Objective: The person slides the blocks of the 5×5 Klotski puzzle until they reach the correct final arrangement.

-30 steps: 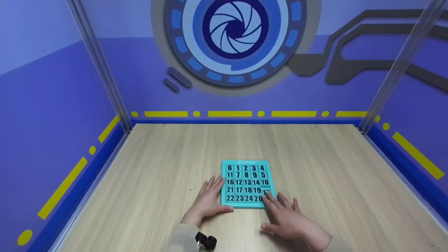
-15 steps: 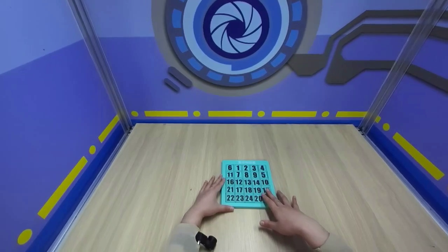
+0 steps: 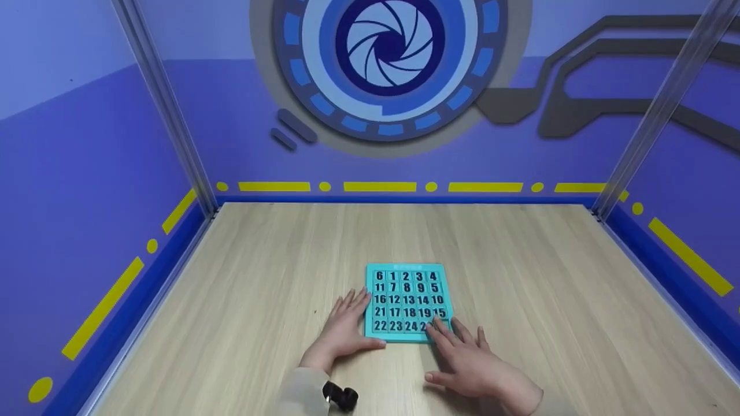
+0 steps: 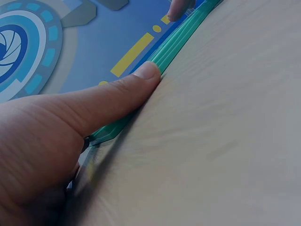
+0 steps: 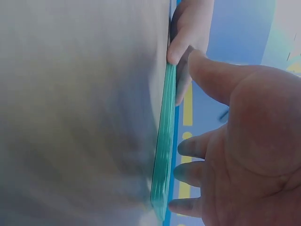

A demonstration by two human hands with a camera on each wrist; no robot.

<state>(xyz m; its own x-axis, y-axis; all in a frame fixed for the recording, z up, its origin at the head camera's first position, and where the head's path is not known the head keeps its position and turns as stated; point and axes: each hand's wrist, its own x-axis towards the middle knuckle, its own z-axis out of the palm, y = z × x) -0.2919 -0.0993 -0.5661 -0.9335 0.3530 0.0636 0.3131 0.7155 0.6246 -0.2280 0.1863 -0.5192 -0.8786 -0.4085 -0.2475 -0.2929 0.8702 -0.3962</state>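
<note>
A teal sliding number puzzle (image 3: 407, 267) lies flat on the wooden table (image 3: 277, 248). Its rows of numbered tiles start with 6, 1, 2, 3, 4 at the far side. My left hand (image 3: 342, 333) braces it, fingertips at the left edge and the straight thumb along the near edge, as the left wrist view also shows. My right hand (image 3: 471, 361) reaches over the near right corner with extended fingers, its fingertips on the 20 tile and partly covering it. Above them the 15 tile (image 3: 439, 312) sits at the right end of the fourth row.
Blue and purple panels (image 3: 231, 127) with yellow dashes enclose the table at the back and sides. Metal posts (image 3: 167, 110) stand at the back corners. A black device (image 3: 341, 397) is strapped at the left sleeve.
The 15 tile has slid away from me, filling the gap below 10. My right fingertips have shifted slightly left and nearer, from the 15 tile to the 20 tile. My left hand stays put.
</note>
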